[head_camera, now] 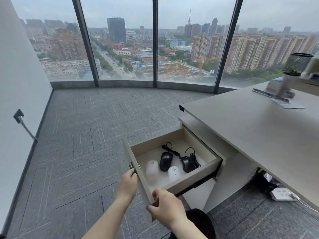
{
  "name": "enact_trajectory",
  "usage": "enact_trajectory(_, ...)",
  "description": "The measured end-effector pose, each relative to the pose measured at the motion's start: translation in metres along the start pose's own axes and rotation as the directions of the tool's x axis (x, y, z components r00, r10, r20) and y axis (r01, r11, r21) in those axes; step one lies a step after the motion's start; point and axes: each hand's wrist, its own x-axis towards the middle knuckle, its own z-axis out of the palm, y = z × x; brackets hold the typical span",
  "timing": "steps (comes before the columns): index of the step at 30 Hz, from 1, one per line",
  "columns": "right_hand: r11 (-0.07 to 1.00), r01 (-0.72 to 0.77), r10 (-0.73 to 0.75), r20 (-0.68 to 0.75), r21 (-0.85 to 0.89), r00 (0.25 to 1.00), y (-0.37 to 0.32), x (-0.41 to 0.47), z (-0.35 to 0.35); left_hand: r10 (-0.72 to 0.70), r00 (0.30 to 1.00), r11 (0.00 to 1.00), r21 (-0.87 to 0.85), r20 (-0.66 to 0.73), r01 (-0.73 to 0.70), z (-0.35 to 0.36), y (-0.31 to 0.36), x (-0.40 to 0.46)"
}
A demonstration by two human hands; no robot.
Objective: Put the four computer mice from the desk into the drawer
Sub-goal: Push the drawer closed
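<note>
The beige drawer [195, 178] stands pulled out from under the desk [250, 128]. Inside it lie a pink mouse [151, 170], a white mouse [174, 173] and two black wired mice [166, 161] [187, 163] with coiled cables. My left hand [126, 184] rests on the outer face of the drawer front, near a small metal fitting. My right hand [164, 206] grips the near corner of the drawer front, fingers curled over its edge.
On the desk at the far right stand a black mesh pen holder [296, 64] and a metal rail [270, 95] on a sheet. A power strip [280, 194] and cables lie on the grey carpet under the desk. Floor-to-ceiling windows are ahead, a white wall at left.
</note>
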Motion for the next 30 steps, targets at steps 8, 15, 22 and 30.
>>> enact_trajectory(8, 0.998, -0.061, 0.058, -0.078, -0.030, 0.995, 0.017, 0.003, -0.010, -0.027, 0.993, 0.992, -0.120, 0.116, 0.041, 0.022, 0.010, 0.013)
enact_trajectory(15, 0.986, -0.169, 0.168, -0.160, 0.006, 0.973, 0.058, 0.014, -0.043, 0.033, 0.978, 0.994, -0.108, 0.208, -0.010, 0.073, 0.044, 0.026)
enact_trajectory(22, 0.938, -0.310, 0.342, -0.279, 0.153, 0.897, 0.101, 0.025, -0.072, 0.010, 0.942, 0.978, -0.202, 0.336, 0.061, 0.137, 0.067, 0.053)
enact_trajectory(30, 0.814, -0.428, 0.570, -0.404, 0.392, 0.715, 0.148, 0.042, -0.082, 0.002, 0.896, 0.967, -0.228, 0.444, 0.111, 0.199, 0.087, 0.086)
